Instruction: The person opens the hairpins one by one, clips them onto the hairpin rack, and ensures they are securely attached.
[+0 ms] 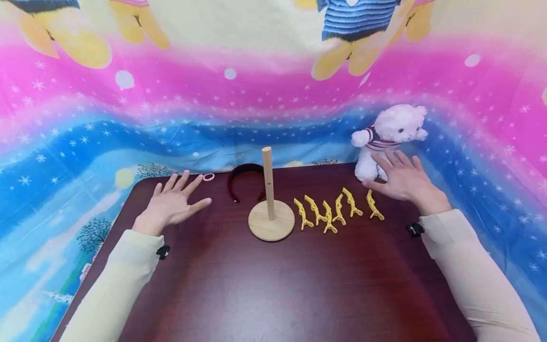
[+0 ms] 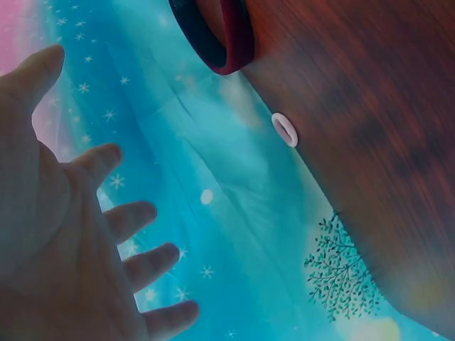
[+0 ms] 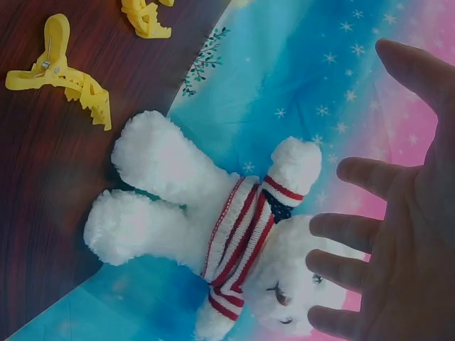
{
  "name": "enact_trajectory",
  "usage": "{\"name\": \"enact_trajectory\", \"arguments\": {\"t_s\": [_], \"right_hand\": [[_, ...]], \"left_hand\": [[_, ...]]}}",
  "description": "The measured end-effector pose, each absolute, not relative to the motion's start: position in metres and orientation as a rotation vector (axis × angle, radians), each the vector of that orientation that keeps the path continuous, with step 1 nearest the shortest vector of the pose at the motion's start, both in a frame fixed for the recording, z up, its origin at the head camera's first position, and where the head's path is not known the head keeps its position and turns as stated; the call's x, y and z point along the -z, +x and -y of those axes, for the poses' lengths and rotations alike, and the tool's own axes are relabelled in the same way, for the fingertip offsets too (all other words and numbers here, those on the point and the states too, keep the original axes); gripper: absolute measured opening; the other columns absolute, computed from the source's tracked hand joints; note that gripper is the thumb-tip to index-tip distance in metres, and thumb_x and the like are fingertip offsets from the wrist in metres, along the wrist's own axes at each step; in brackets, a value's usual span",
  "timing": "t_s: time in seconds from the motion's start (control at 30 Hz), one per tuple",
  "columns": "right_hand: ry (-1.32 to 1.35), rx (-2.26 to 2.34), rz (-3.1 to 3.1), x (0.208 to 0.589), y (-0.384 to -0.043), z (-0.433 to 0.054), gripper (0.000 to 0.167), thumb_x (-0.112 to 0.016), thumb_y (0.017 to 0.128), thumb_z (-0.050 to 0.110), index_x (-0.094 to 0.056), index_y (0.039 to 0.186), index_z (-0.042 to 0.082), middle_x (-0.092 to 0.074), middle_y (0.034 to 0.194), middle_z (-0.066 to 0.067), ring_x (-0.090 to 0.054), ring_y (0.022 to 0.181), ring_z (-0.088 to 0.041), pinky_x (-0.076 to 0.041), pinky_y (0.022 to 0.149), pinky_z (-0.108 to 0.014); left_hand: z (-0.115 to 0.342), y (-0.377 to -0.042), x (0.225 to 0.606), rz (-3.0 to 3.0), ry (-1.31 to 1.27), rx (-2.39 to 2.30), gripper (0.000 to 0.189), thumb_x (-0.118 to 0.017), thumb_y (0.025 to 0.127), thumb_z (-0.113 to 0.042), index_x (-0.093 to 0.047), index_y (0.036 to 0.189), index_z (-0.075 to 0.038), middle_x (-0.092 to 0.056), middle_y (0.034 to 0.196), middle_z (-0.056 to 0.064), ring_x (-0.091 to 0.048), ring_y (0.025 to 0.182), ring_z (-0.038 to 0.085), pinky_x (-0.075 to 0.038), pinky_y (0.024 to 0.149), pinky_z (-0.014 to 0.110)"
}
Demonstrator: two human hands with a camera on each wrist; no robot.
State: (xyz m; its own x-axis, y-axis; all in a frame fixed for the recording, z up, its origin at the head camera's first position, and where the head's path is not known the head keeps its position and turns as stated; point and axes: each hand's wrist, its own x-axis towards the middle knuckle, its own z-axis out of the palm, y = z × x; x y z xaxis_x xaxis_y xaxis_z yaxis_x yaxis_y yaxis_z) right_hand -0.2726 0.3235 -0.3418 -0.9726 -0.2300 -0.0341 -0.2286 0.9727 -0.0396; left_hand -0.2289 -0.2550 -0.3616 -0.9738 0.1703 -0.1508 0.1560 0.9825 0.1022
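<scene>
My left hand (image 1: 171,205) hovers at the table's left side with its fingers spread, holding nothing. Nearest to it lies a small pale pink hair tie (image 1: 208,177) at the table's back edge. On the right, my right hand (image 1: 406,183) is spread too, in front of a white teddy bear (image 1: 366,164) in a striped sweater. Several yellow toothed clips (image 1: 326,213) lie between that hand and a wooden stand (image 1: 270,228), a round base with an upright post. Behind the post a dark red headband (image 1: 232,183) sits partly hidden.
The dark reddish-brown table (image 1: 256,289) has a rounded back left corner. A printed cloth (image 1: 239,109) with snowflakes and cartoon figures hangs around its back and sides.
</scene>
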Motion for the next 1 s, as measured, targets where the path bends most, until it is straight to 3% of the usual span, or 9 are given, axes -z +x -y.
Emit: {"name": "enact_trajectory", "arguments": {"t_s": [0.27, 0.47, 0.73, 1.0], "right_hand": [[-0.426, 0.087, -3.104, 0.344, -0.276, -0.326, 0.095, -0.044, 0.090, 0.077, -0.027, 0.158, 0.012, -0.033, 0.158, -0.028, -0.028, 0.142, -0.054, -0.020, 0.113, -0.071], [-0.404, 0.139, -3.088, 0.346, -0.275, -0.325, 0.091, -0.047, 0.090, 0.076, -0.036, 0.155, 0.013, -0.044, 0.153, -0.024, -0.040, 0.135, -0.054, -0.038, 0.098, -0.072], [-0.418, 0.230, -3.091, 0.350, -0.270, -0.324, 0.072, -0.057, 0.091, 0.066, -0.054, 0.140, 0.013, -0.068, 0.126, -0.019, -0.062, 0.113, -0.049, -0.049, 0.082, -0.066], [-0.454, 0.255, -3.119, 0.359, -0.266, -0.327, 0.054, -0.067, 0.090, 0.055, -0.063, 0.126, 0.015, -0.074, 0.112, -0.012, -0.067, 0.105, -0.042, -0.051, 0.076, -0.061]], "left_hand": [[0.249, -0.229, 0.366, -2.940, 0.338, -0.192, 0.086, -0.032, 0.094, -0.077, -0.015, 0.162, -0.026, -0.012, 0.168, 0.018, -0.007, 0.154, 0.045, -0.009, 0.119, 0.069], [0.246, -0.231, 0.372, -2.951, 0.407, -0.190, 0.085, -0.034, 0.095, -0.075, -0.021, 0.161, -0.025, -0.022, 0.165, 0.019, -0.019, 0.151, 0.046, -0.020, 0.118, 0.066], [0.239, -0.232, 0.385, -2.976, 0.469, -0.222, 0.083, -0.050, 0.094, -0.067, -0.024, 0.160, -0.024, -0.028, 0.164, 0.016, -0.032, 0.146, 0.045, -0.034, 0.110, 0.066], [0.228, -0.229, 0.397, -2.996, 0.540, -0.294, 0.080, -0.058, 0.093, -0.059, -0.031, 0.158, -0.020, -0.033, 0.161, 0.017, -0.036, 0.144, 0.043, -0.038, 0.108, 0.064]]}}
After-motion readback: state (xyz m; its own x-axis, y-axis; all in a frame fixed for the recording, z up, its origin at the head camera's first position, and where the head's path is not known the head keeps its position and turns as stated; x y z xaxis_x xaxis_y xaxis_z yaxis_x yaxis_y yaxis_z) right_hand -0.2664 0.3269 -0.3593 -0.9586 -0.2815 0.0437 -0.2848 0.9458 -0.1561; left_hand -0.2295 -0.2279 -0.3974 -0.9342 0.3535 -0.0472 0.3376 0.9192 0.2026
